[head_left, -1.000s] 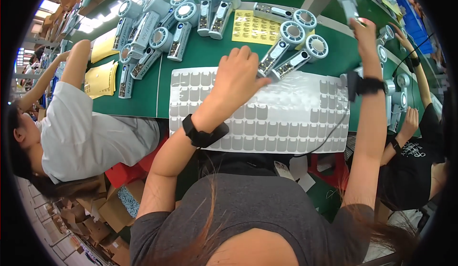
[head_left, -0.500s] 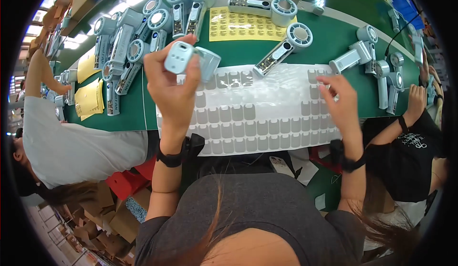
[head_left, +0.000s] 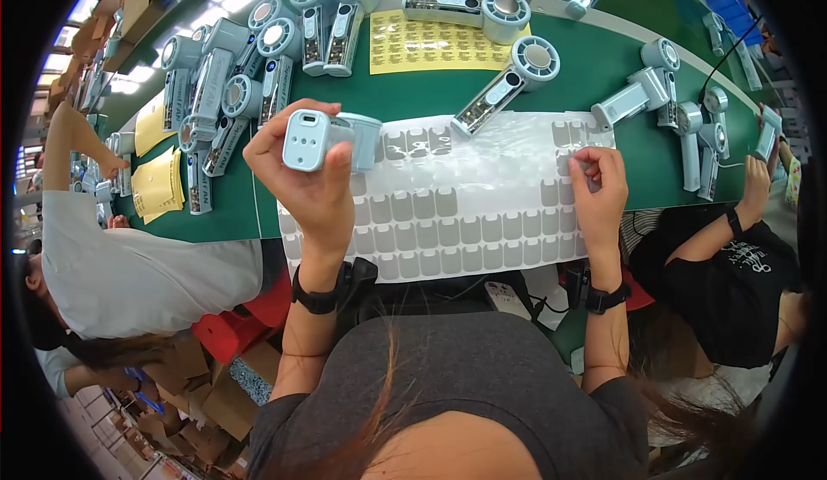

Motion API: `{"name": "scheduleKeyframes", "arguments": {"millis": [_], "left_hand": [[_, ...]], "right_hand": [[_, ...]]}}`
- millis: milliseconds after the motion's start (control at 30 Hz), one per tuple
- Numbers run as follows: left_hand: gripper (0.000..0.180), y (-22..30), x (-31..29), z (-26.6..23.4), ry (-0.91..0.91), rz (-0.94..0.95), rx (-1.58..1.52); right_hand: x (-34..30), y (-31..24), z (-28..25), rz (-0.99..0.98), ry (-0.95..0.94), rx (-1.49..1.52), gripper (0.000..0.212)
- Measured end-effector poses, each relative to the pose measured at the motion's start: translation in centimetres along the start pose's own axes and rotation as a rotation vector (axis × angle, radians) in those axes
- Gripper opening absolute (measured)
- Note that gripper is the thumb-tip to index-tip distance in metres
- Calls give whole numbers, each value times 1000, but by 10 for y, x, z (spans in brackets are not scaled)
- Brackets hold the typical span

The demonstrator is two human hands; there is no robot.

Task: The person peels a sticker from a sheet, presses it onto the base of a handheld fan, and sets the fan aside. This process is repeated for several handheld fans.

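Observation:
My left hand (head_left: 314,189) is closed around a pale blue handheld fan (head_left: 332,140), held up above the green table with its handle end facing me. My right hand (head_left: 597,189) rests on the right part of a clear sticker sheet (head_left: 448,221) lined with rows of small grey stickers, its fingertips pinched at one sticker near the sheet's right edge. Both wrists wear black bands.
Many pale blue fans (head_left: 228,79) lie at the back left and more fans (head_left: 642,92) at the right. A yellow sticker sheet (head_left: 435,45) lies behind. A person in white (head_left: 129,256) works on my left, a person in black (head_left: 732,273) on my right. Cardboard boxes (head_left: 207,385) sit below.
My left hand picked a fan off the table and brought it up toward me. My right hand came down from the far right onto the sticker sheet.

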State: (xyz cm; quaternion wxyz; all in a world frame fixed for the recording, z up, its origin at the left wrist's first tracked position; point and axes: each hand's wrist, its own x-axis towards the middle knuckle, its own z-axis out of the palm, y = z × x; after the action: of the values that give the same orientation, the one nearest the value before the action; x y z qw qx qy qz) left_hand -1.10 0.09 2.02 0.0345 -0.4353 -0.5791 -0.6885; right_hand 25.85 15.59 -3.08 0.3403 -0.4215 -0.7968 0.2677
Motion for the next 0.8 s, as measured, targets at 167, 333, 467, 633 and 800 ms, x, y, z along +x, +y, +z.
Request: {"name": "scheduleKeyframes", "arguments": {"millis": [167,333,467,633,800], "left_hand": [[72,9,-10,3,-63,-68,91],[76,6,-18,4,-120,-50,139],[71,9,-17,4,-135,-64,103],[64,17,-12,0,-289,-108,4],[67,13,-15,4,-378,-19,9]], "right_hand": [[-6,-4,4,-48,51,-96,15],[-5,-4,7,-147,87,-170,12],[0,-13,6,-117,69,-137,10],[11,-56,-13,-57,-26,100,10],[35,-139,-18,228,-395,852,14]]}}
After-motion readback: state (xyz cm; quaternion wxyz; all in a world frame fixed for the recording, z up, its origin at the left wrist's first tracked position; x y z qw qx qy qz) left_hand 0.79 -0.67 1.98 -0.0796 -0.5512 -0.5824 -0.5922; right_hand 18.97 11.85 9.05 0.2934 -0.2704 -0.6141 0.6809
